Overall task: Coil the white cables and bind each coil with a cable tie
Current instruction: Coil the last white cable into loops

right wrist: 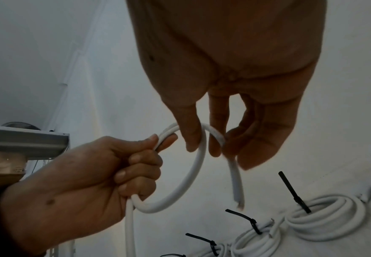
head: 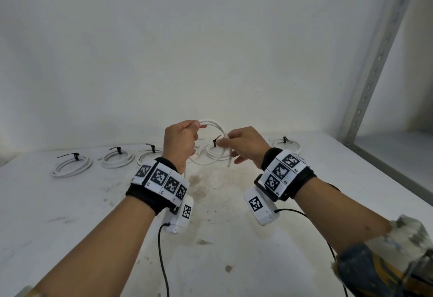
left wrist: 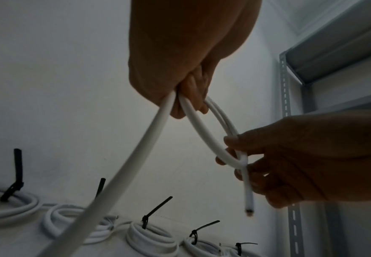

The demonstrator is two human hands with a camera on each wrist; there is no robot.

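White cable (head: 212, 125) loop, both hands gripping

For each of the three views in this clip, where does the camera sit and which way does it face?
Head: worn high, facing forward and down; both forearms, left hand, right hand, white cable.
Left wrist: under the left hand, facing along it toward the wall.
Right wrist: under the right hand, facing likewise.
Shared: both wrist views show the cable and tied coils.
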